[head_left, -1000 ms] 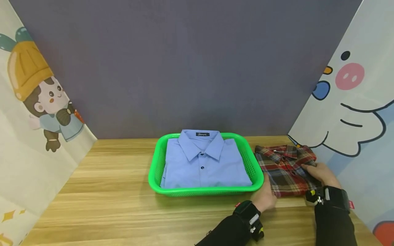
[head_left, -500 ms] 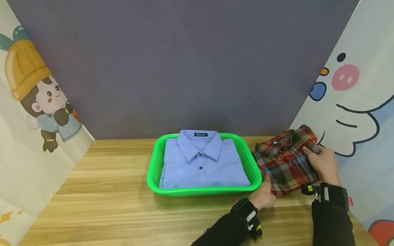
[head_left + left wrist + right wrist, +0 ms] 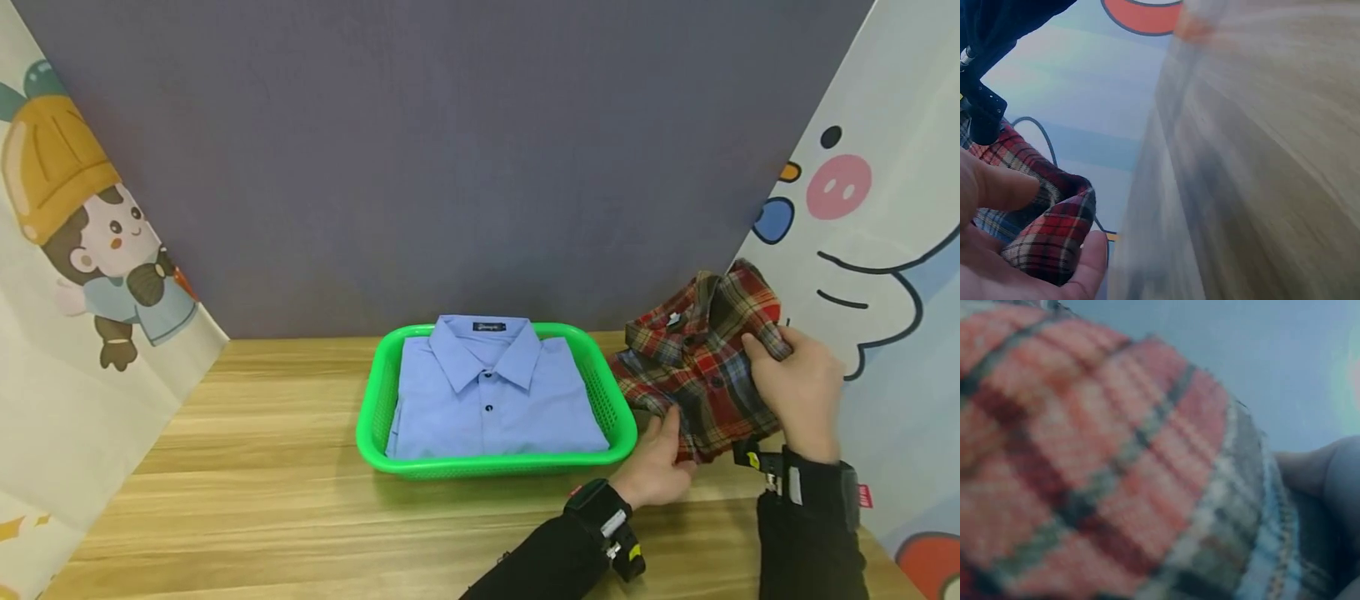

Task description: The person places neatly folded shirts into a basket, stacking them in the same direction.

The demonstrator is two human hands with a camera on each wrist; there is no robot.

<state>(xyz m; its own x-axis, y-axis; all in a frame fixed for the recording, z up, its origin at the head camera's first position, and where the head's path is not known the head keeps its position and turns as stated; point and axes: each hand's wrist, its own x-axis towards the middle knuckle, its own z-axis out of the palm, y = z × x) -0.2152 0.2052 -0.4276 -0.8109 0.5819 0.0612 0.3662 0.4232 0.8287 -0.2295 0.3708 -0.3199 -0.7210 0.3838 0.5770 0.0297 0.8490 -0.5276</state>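
A folded plaid shirt in red, grey and yellow is lifted at a tilt to the right of the basket, collar toward the back. My right hand grips its right edge, thumb on top. At the near left corner my left hand holds the shirt, with thumb above and fingers below. In the left wrist view a plaid fold lies between thumb and fingers. Plaid cloth fills most of the right wrist view and hides most of that hand.
A green plastic basket stands left of my hands, holding a folded blue shirt with its collar up. The wooden table meets a grey back wall. A printed side wall stands close to my right hand.
The plaid shirt has risen from lying flat on the table, its right side higher. My right hand has moved up with it. My left hand has shifted slightly right, its thumb now over the cloth.
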